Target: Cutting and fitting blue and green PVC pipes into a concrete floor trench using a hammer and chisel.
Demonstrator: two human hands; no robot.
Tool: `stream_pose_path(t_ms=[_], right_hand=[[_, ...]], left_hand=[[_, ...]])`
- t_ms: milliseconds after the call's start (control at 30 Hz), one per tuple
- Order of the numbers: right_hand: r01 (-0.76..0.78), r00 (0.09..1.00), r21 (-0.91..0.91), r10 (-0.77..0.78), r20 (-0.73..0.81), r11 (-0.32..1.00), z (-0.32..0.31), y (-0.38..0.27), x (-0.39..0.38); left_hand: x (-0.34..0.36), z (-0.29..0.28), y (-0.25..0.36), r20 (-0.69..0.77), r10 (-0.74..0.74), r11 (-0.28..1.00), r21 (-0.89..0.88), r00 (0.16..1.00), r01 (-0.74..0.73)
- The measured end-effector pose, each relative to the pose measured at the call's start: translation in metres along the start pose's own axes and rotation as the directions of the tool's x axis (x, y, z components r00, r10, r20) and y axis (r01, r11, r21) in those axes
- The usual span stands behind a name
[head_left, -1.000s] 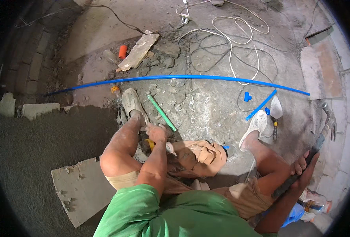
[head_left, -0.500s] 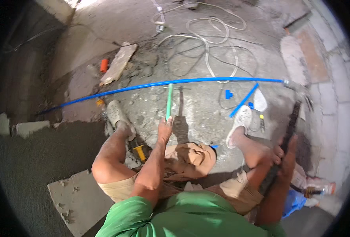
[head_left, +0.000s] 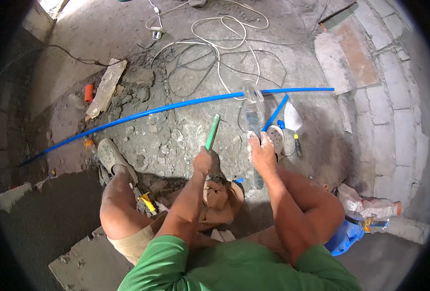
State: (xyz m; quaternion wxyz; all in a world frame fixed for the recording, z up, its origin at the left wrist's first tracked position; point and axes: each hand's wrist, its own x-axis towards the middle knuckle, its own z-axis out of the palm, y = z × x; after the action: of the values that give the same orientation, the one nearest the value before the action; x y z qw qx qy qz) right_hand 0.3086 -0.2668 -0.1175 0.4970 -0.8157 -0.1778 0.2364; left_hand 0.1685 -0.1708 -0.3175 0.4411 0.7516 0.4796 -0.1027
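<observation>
My left hand [head_left: 203,162] is closed around the lower part of a green rod [head_left: 213,132], which slants up and slightly right above the rubble. What the rod's far end is, I cannot make out. My right hand [head_left: 263,154] grips a hammer [head_left: 252,116], its dark handle and pale head smeared by motion. In view the hammer head overlaps a long blue pipe [head_left: 176,105] lying across the floor. Just beyond my right hand lies a short blue pipe [head_left: 277,111], with a small blue fitting [head_left: 281,124] and a screwdriver [head_left: 298,145] beside my right shoe.
Loose rubble [head_left: 164,140] lies between my feet, with a tan cloth item [head_left: 217,206] nearer me. A yellow-handled tool [head_left: 147,202] is by my left leg. Farther off are coiled cables [head_left: 218,53], an orange pipe piece [head_left: 89,93] and a block wall [head_left: 394,126] at right.
My right hand has swung the hammer from the far right in toward the middle. My left hand still grips the green rod, which now tilts more to the right. The view has shifted.
</observation>
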Motion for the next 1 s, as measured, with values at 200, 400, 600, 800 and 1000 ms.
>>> stream_pose_path(t_ms=[200,400,600,800,1000], right_hand=[[-0.027,0.978,-0.352,-0.047,-0.201,0.936,0.057,0.067,0.006],[-0.248,0.962,-0.381,0.273,0.012,0.891,0.072,0.112,0.047],[-0.024,0.963,-0.201,-0.031,-0.268,0.979,0.083,0.113,0.005],[-0.283,0.959,-0.228,0.271,-0.082,0.932,0.069,0.148,0.051],[-0.427,0.898,0.356,0.437,0.056,0.831,0.017,0.040,0.020]], left_hand=[[0.000,0.025,-0.003,-0.102,-0.097,0.995,0.020,0.990,0.100],[0.003,0.029,-0.006,-0.120,-0.127,0.992,-0.018,0.985,0.126],[0.000,0.032,0.005,-0.158,-0.118,0.989,0.069,0.980,0.130],[-0.008,0.037,0.012,-0.146,-0.118,0.991,0.049,0.982,0.126],[0.008,-0.021,-0.021,0.001,0.024,0.994,-0.110,1.000,-0.024]])
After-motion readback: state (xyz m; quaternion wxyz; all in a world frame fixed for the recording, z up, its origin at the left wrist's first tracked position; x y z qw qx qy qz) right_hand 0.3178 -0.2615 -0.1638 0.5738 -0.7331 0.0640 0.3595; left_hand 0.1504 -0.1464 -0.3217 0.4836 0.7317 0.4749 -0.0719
